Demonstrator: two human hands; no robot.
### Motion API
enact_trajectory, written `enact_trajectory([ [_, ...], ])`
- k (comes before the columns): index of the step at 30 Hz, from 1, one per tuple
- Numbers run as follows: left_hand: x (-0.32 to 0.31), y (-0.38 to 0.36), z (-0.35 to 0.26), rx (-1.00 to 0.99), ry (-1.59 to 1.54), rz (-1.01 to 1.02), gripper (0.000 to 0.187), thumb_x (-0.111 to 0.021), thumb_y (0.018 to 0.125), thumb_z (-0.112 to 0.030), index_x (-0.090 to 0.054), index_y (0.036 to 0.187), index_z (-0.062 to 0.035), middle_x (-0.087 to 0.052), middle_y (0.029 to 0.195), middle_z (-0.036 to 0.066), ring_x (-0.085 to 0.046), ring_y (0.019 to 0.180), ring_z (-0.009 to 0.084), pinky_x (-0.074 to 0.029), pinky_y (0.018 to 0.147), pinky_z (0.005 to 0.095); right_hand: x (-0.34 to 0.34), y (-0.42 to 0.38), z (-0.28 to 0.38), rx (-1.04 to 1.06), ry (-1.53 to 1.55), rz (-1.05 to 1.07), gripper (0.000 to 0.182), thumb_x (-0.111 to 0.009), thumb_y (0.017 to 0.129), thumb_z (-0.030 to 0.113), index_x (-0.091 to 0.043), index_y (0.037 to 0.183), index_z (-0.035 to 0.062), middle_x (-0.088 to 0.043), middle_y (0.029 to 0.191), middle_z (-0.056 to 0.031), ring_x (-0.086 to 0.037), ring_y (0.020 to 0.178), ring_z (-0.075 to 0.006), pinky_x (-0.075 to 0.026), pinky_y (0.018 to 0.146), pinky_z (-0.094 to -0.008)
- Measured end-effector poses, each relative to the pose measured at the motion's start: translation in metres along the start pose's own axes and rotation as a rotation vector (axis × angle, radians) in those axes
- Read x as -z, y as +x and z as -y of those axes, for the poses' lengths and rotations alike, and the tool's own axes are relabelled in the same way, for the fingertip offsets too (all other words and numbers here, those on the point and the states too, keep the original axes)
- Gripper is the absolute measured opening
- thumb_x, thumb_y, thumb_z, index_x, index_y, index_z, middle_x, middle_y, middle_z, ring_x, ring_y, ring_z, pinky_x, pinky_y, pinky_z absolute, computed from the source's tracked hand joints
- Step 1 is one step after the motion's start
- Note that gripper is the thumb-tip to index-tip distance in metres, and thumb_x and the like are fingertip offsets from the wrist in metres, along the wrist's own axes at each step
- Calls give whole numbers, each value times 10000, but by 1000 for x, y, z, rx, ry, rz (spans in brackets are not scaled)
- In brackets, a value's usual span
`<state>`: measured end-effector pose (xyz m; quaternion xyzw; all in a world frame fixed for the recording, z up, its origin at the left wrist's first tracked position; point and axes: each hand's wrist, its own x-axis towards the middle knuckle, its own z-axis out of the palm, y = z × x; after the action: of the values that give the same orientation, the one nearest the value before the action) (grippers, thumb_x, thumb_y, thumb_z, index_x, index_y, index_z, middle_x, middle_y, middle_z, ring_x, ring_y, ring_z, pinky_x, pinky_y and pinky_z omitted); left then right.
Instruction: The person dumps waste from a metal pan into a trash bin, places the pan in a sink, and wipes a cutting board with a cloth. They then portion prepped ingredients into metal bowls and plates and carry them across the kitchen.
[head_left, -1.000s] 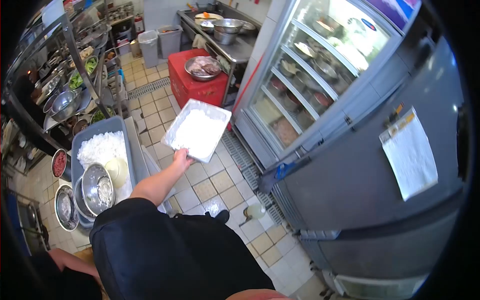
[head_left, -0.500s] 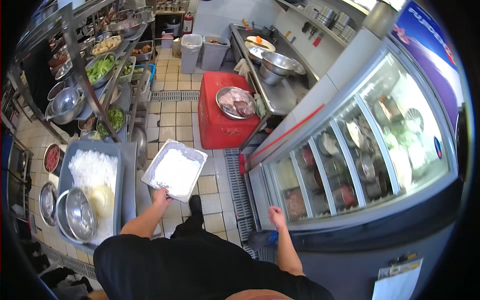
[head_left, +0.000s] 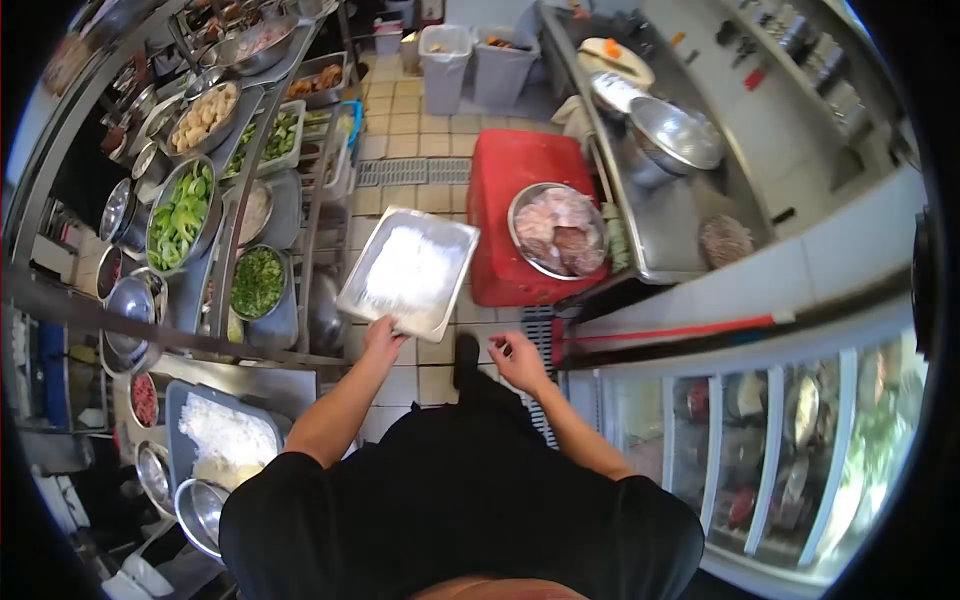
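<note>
My left hand (head_left: 383, 340) is closed on the near rim of a square metal tray (head_left: 462, 272) with a layer of white powder (head_left: 410, 268) in it. The tray is held out over the tiled floor, slightly tilted in view. My right hand (head_left: 518, 362) hangs in the air to the right of the tray, its fingers loosely curled and apart, with nothing in them. Beyond the tray, a metal bowl of raw meat (head_left: 558, 228) rests on a red box (head_left: 492, 292).
On the left, shelves carry a bowl of green vegetables (head_left: 180, 215) and chopped greens (head_left: 258, 282). A grey tub (head_left: 180, 435) of white powder sits at lower left. A steel sink counter (head_left: 690, 255) and a glass-door fridge (head_left: 715, 450) line the right. Grey bins (head_left: 445, 70) stand ahead.
I have moved forward, and the red box and meat bowl are nearer. The tray is still in my left hand. My right hand has come in closer to the tray; the fridge has dropped back.
</note>
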<state>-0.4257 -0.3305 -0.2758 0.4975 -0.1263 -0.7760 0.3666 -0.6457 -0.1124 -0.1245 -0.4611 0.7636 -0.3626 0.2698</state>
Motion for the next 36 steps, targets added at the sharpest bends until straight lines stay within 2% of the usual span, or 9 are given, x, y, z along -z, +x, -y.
enact_trajectory([
  [2, -61, 19, -36, 49, 6, -59, 296, -575, 756, 2, -490, 1036, -34, -568, 986, 136, -603, 905, 330, -536, 760, 555, 8, 64, 19, 114, 15, -20, 210, -662, 791, 168, -632, 958, 45, -593, 845, -110, -583, 753, -259, -480, 680, -358],
  [8, -189, 111, -133, -55, 79, -69, 279, -571, 759, 10, -472, 1013, -48, -567, 997, 147, -603, 919, 322, -542, 753, 540, 10, 273, 31, 429, -40, -27, 195, -694, 760, 170, -618, 906, 67, -552, 822, -102, -549, 818, -287, -458, 727, -378],
  [14, -312, 233, -219, -47, 116, -163, 266, -594, 758, 14, -475, 985, -55, -545, 958, 132, -587, 897, 297, -545, 704, 510, 7, 473, 92, 633, -241, 23, 306, -693, 742, 206, -577, 988, 65, -527, 943, -115, -501, 942, -299, -407, 803, -401],
  [15, -322, 268, -226, -44, 94, -127, 276, -583, 762, 10, -479, 1012, -45, -537, 921, 126, -589, 843, 293, -540, 669, 510, 3, 507, 96, 651, -284, 28, 311, -683, 748, 216, -570, 992, 59, -520, 951, -124, -492, 952, -306, -397, 810, -413],
  [18, -366, 357, -256, 48, 153, -44, 256, -562, 791, -17, -507, 1040, -2, -571, 969, 163, -596, 870, 321, -532, 707, 534, -21, 606, 82, 632, -437, 11, 280, -664, 750, 214, -557, 953, 53, -523, 937, -113, -484, 945, -292, -382, 822, -405],
  [23, -440, 531, -294, 129, 116, -13, 223, -564, 765, -4, -521, 984, -18, -563, 911, 137, -600, 802, 324, -543, 599, 521, -27, 775, 71, 535, -495, -92, 186, -608, 771, 170, -539, 906, 61, -524, 910, -120, -495, 896, -292, -379, 786, -413],
  [27, -557, 583, -346, 131, 187, -29, 200, -575, 790, -32, -504, 977, -41, -566, 888, 120, -599, 777, 300, -551, 548, 460, -13, 898, 68, 452, -565, -205, 161, -563, 772, 145, -542, 903, 54, -535, 889, -111, -499, 893, -288, -373, 800, -413],
  [31, -668, 640, -385, 151, 245, 7, 159, -601, 801, -57, -500, 923, -79, -566, 860, 84, -593, 748, 252, -546, 540, 445, 22, 1012, 68, 404, -570, -269, 162, -535, 785, 151, -546, 914, 53, -551, 881, -117, -508, 889, -284, -372, 811, -405],
  [36, -798, 751, -399, 113, 227, 44, 203, -603, 818, -42, -462, 956, -90, -530, 848, 82, -566, 712, 250, -511, 520, 411, 71, 1165, 28, 410, -572, -359, 136, -516, 803, 164, -540, 897, 68, -561, 821, -93, -526, 828, -268, -385, 780, -384],
])
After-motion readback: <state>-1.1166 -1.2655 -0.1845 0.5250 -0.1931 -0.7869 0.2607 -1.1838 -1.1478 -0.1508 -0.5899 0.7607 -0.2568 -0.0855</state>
